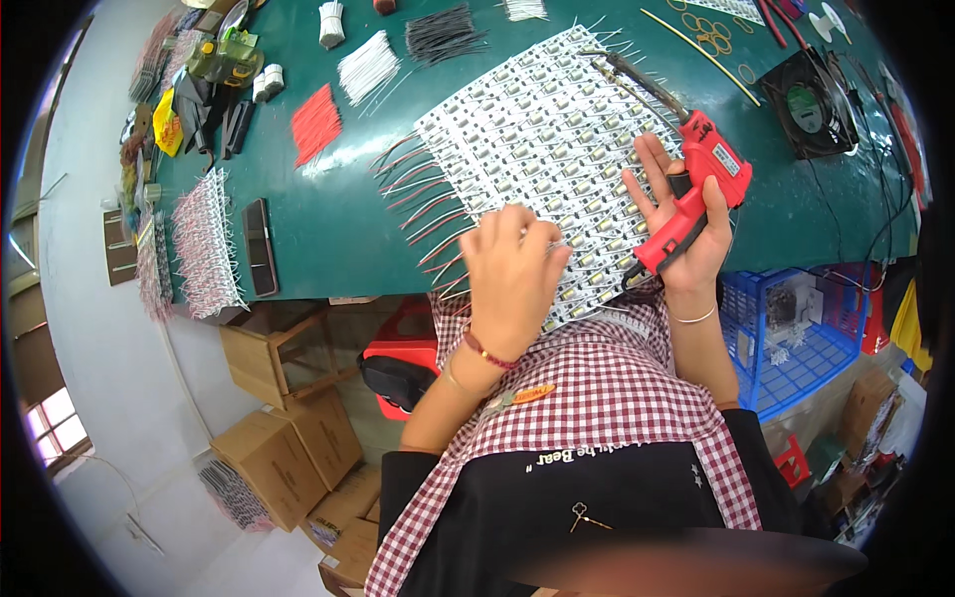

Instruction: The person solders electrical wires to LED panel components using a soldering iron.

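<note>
A large white panel of small circuit boards (pixel 517 129) lies slanted on the green table, its near corner at my apron. Red and black wires (pixel 423 204) stick out along its left edge. Over the panel's lower left part is my left hand (pixel 509 284), fingers curled and pinched; what they hold, if anything, is hidden. At the panel's right side, my right hand (pixel 696 264) grips a red soldering gun (pixel 718 164) against the palm, with some fingers stretched out. The gun's long metal tip (pixel 645 85) points toward the far left, above the panel's far right corner.
Bundles of red wires (pixel 316 124), white wires (pixel 368 70) and black wires (pixel 443 35) lie beyond the panel. A phone (pixel 260 247) and wired boards (pixel 209 244) are at left. A black fan (pixel 806 104) stands at right, above a blue basket (pixel 796 343).
</note>
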A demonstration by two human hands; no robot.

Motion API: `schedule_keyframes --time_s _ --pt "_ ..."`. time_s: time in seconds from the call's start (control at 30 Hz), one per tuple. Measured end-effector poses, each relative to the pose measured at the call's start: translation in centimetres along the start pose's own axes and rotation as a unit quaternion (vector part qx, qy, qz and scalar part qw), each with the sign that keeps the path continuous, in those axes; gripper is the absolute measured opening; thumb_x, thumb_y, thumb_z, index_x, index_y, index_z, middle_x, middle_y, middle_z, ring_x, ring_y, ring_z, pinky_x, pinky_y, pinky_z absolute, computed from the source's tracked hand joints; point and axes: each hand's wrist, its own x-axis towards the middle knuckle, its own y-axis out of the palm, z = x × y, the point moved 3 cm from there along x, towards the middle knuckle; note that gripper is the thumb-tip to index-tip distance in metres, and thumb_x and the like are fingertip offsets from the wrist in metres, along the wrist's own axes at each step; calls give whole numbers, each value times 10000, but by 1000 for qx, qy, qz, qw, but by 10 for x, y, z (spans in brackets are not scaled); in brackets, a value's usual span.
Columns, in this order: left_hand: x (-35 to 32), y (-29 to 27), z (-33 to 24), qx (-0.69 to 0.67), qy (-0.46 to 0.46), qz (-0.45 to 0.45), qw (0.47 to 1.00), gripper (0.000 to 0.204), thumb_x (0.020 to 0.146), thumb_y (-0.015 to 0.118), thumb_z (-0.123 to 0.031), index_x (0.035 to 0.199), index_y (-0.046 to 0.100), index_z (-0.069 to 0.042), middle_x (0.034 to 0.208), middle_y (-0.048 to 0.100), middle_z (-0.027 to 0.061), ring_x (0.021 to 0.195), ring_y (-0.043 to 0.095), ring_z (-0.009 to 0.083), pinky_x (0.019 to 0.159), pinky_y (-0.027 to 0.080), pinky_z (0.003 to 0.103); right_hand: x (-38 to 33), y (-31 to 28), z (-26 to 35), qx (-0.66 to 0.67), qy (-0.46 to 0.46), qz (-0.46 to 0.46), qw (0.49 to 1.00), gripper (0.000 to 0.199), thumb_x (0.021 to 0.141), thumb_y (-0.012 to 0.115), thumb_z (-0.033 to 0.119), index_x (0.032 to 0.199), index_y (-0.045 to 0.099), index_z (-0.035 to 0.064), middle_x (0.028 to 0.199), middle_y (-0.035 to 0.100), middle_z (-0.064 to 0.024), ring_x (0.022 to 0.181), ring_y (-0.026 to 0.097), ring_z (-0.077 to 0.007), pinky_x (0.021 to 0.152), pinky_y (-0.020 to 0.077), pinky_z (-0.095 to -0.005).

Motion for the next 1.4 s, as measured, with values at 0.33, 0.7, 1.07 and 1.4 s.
schedule_keyframes --time_s 0.33,0.7,1.07,1.4 --pt "3 15 13 -25 -42 93 995 135 768 751 -142 778 623 -101 847 509 35 855 493 237 756 339 384 0 -1 -3 15 1 -1 1000 327 977 540 291 1057 555 -26 1461 382 -298 1467 234 -382 1179 210 -578" --pt "10 15 7 29 26 117 992 135 761 734 -124 775 602 -100 859 533 38 862 514 244 745 348 389 0 0 -2 16 3 3 1000 325 981 535 285 1063 553 -29 1466 373 -302 1469 228 -384 1183 202 -576" --pt "-32 -12 16 57 -66 -61 994 195 755 765 -142 873 612 -114 935 553 37 914 524 257 791 353 387 1 -2 -3 4 1 7 1000 333 973 547 298 1064 559 -22 1466 378 -298 1468 233 -383 1185 191 -578" --pt "-23 7 11 -43 -28 52 997 137 776 737 -127 801 603 -109 832 523 36 854 501 245 761 348 384 1 -2 -4 12 -1 9 1000 336 976 542 299 1073 564 -23 1466 374 -308 1465 236 -391 1181 194 -585"
